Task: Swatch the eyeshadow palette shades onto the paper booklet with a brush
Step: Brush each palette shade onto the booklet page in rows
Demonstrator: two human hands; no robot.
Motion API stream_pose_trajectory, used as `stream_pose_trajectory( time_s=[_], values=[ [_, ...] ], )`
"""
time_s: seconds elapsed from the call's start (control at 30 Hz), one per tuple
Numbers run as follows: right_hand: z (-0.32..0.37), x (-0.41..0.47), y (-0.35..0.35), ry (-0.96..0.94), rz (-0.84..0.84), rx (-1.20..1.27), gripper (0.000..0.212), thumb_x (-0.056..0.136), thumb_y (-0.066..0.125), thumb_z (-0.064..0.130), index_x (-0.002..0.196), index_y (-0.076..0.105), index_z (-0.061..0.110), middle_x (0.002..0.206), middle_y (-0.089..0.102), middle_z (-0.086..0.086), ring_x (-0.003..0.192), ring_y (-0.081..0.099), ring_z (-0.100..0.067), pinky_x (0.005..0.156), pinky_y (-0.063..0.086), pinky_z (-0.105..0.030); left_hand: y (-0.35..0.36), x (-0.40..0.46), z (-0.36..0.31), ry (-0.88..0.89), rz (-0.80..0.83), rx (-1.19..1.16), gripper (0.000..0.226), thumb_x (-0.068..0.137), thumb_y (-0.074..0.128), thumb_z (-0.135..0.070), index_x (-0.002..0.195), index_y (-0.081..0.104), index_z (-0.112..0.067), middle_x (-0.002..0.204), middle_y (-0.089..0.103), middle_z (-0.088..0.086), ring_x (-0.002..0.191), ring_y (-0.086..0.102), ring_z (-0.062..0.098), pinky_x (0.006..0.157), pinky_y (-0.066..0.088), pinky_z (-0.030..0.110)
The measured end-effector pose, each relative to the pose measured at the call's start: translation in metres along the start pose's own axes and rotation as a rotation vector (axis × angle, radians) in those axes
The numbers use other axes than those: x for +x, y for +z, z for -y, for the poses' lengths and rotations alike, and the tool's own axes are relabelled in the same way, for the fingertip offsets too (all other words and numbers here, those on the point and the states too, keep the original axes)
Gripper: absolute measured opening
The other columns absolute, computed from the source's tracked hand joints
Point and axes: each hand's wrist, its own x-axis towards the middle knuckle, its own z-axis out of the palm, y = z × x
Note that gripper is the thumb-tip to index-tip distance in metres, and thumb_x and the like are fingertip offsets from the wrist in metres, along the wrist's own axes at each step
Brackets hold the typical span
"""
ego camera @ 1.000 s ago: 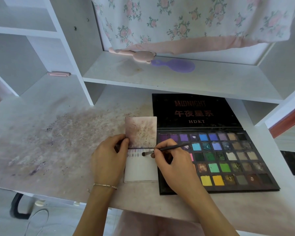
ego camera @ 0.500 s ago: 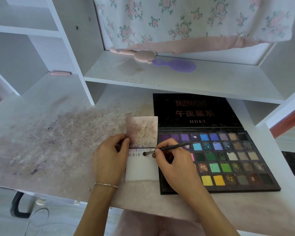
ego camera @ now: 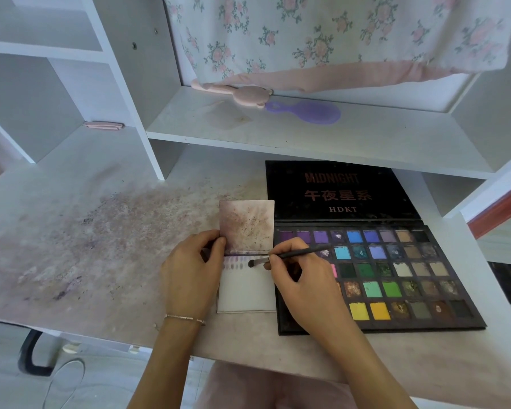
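A small paper booklet lies open on the desk, its stained upper page standing up and a row of faint purple swatches along the top of the white lower page. My left hand pinches the upper page's left edge at the fold. My right hand grips a thin black brush, whose bristle tip touches the white page just right of the swatches. The open black eyeshadow palette with several coloured pans sits right of the booklet, partly covered by my right hand.
The desk is smeared with purple and brown powder left of the booklet. A low shelf overhangs the palette's lid, carrying a purple hairbrush and a pink one. Floral cloth hangs behind.
The brush tip has made only a slight movement on the page by the swatches. Both hands stay where they were.
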Motion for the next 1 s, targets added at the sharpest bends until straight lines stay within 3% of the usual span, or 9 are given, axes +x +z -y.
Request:
stream_pose_trajectory(
  time_s=[0.37, 0.6, 0.7, 0.8, 0.9, 1.0],
  values=[
    [-0.001, -0.001, 0.000, -0.005, -0.013, 0.038, 0.021, 0.089, 0.052, 0.019, 0.077, 0.046, 0.034, 0.079, 0.065, 0.004, 0.074, 0.060, -0.006, 0.064, 0.050, -0.016, 0.000, 0.000, 0.001, 0.003, -0.011, 0.002, 0.010, 0.082, 0.063, -0.015, 0.087, 0.072, -0.016, 0.081, 0.068, -0.003, 0.068, 0.054, 0.013, 0.066, 0.042, 0.027],
    [-0.002, -0.004, -0.004, -0.082, -0.218, 0.198, 0.027, 0.090, 0.051, 0.011, 0.087, 0.056, 0.038, 0.076, 0.063, 0.014, 0.067, 0.057, -0.004, 0.055, 0.044, -0.012, -0.001, 0.000, 0.000, 0.006, -0.002, 0.021, 0.014, 0.084, 0.062, -0.017, 0.093, 0.071, -0.016, 0.086, 0.070, 0.000, 0.071, 0.053, 0.011, 0.067, 0.038, 0.024],
    [-0.002, -0.007, -0.009, -0.114, -0.289, 0.237, 0.023, 0.086, 0.049, 0.016, 0.089, 0.057, 0.038, 0.083, 0.062, 0.016, 0.075, 0.058, -0.001, 0.062, 0.045, -0.009, -0.001, 0.000, 0.000, -0.007, -0.004, 0.006, 0.012, 0.083, 0.062, -0.016, 0.091, 0.072, -0.015, 0.085, 0.070, 0.001, 0.070, 0.054, 0.013, 0.068, 0.040, 0.026],
    [-0.008, -0.011, -0.021, -0.108, -0.332, 0.242, 0.022, 0.085, 0.049, 0.016, 0.088, 0.057, 0.037, 0.084, 0.062, 0.011, 0.079, 0.059, -0.006, 0.067, 0.046, -0.011, -0.001, 0.000, -0.001, -0.014, -0.003, 0.003, 0.010, 0.083, 0.062, -0.017, 0.087, 0.072, -0.015, 0.081, 0.068, -0.001, 0.068, 0.053, 0.013, 0.065, 0.039, 0.025],
    [-0.015, -0.016, -0.034, -0.089, -0.386, 0.239, 0.030, 0.091, 0.051, 0.008, 0.083, 0.056, 0.037, 0.075, 0.060, 0.003, 0.068, 0.057, -0.014, 0.059, 0.047, -0.015, -0.001, 0.000, -0.001, -0.020, -0.002, 0.011, 0.010, 0.083, 0.062, -0.018, 0.086, 0.072, -0.016, 0.079, 0.067, -0.003, 0.068, 0.053, 0.012, 0.064, 0.039, 0.025],
    [-0.023, -0.023, -0.050, -0.045, -0.465, 0.232, 0.030, 0.091, 0.050, 0.007, 0.081, 0.055, 0.035, 0.074, 0.061, -0.001, 0.064, 0.056, -0.007, 0.056, 0.050, -0.019, 0.000, 0.000, -0.002, -0.032, -0.010, 0.016, 0.010, 0.084, 0.062, -0.019, 0.085, 0.072, -0.016, 0.078, 0.066, -0.002, 0.067, 0.054, 0.013, 0.061, 0.038, 0.024]
  ],
)
